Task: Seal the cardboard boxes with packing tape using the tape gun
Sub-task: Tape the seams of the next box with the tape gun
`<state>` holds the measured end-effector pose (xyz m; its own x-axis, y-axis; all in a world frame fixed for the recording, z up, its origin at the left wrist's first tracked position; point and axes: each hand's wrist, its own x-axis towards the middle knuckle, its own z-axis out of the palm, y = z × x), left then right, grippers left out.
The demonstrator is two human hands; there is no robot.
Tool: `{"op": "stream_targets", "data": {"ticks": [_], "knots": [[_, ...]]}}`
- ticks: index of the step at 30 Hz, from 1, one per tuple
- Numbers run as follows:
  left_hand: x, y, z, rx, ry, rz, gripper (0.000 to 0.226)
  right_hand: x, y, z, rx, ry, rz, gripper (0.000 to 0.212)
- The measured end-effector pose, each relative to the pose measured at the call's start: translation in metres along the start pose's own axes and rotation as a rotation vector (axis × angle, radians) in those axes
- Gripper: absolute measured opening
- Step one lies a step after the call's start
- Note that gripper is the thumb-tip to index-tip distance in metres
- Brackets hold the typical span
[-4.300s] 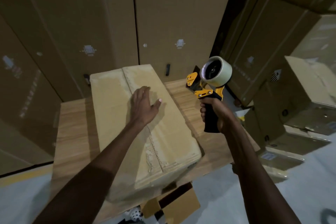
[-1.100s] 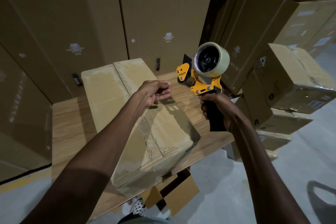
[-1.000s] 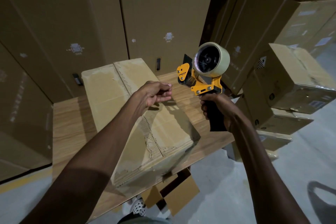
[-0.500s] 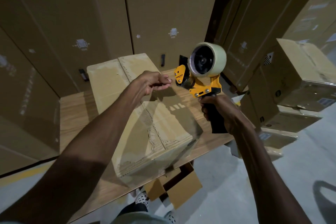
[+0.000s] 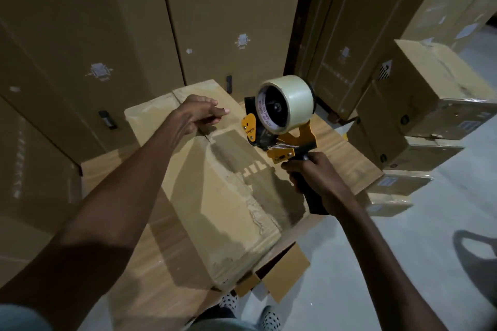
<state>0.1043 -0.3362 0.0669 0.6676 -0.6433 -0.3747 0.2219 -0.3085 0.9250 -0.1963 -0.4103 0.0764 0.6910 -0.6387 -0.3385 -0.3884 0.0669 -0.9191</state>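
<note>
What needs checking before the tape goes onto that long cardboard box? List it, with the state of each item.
1. Grip on the yellow and black tape gun: right hand holds its black handle. Ok.
2. Clear tape roll loaded on the gun. Ok.
3. Loose tape end ready at the gun's mouth: cannot tell.
4. Long cardboard box flat on the wooden table, flaps closed along the centre seam. Ok.
5. Gun on the seam: it sits at the box's right edge, off the seam. Not ok.
6. Left hand steadying the box: it hovers above the far end, fingers loose. Not ok.
</note>
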Motion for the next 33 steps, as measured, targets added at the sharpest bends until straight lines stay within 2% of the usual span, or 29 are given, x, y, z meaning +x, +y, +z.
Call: {"op": "stream_targets", "data": {"ticks": [6,11,15,18,22,26,28,33], "knots": [[0.033,-0.005,-0.039,0.067,0.093,0.122,0.039,0.019,-0.018,0.054,-0.009,0.043,-0.004,0.008],[0.064,-0.003,-0.053,0.138,0.114,0.186,0.039,0.03,-0.033,0.084,-0.063,0.063,0.011,0.014],[0.094,-0.009,-0.084,0.091,0.274,0.189,0.041,0.035,-0.033,0.087,-0.057,0.057,0.052,0.018],[0.114,-0.009,-0.114,0.058,0.333,0.155,0.047,0.04,-0.029,0.096,-0.077,0.039,0.094,0.019],[0.13,-0.009,-0.13,0.096,0.346,0.186,0.046,0.051,-0.036,0.116,-0.092,0.036,0.102,0.02],[0.149,-0.007,-0.146,0.202,0.507,0.241,0.046,0.057,-0.039,0.122,-0.127,0.027,0.089,0.015],[0.156,-0.007,-0.154,0.239,0.514,0.231,0.048,0.059,-0.037,0.126,-0.2,0.045,0.078,0.011],[0.169,-0.005,-0.153,0.249,0.452,0.285,0.047,0.063,-0.027,0.13,-0.34,0.119,0.034,0.018]]}}
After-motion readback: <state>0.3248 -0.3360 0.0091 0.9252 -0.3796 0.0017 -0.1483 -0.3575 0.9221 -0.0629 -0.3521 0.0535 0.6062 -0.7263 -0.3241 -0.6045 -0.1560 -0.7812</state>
